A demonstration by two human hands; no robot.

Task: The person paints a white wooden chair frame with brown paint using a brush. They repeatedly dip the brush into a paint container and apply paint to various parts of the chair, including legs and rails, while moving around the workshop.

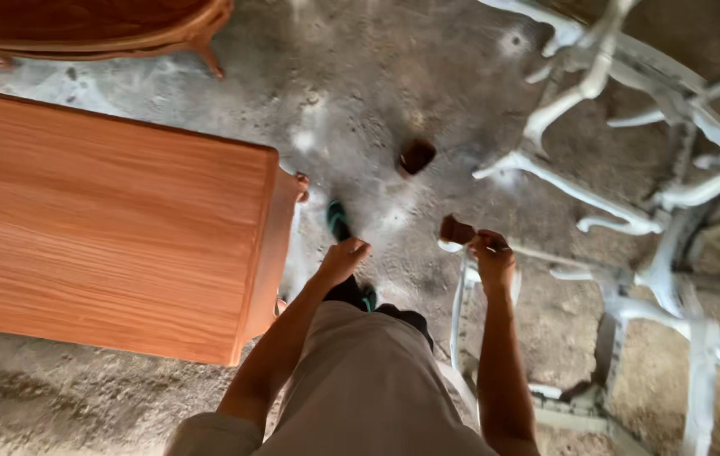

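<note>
My right hand [493, 260] is closed around a small brown block [456, 230], held out over the white-painted frame [461, 295] beside my leg. My left hand [343, 257] hangs in front of me with loosely curled fingers and nothing in it, next to the corner of an orange wooden cabinet [115, 228]. A second small brown piece [416, 156] lies on the dusty floor ahead. My foot in a green-and-black sandal [339, 221] steps forward between the cabinet and the block.
White-painted chair frames [630, 169] are piled at the right. A dark varnished piece of furniture with curved legs [98, 34] stands at the top left. The grey concrete floor [360, 84] is dusty with white patches.
</note>
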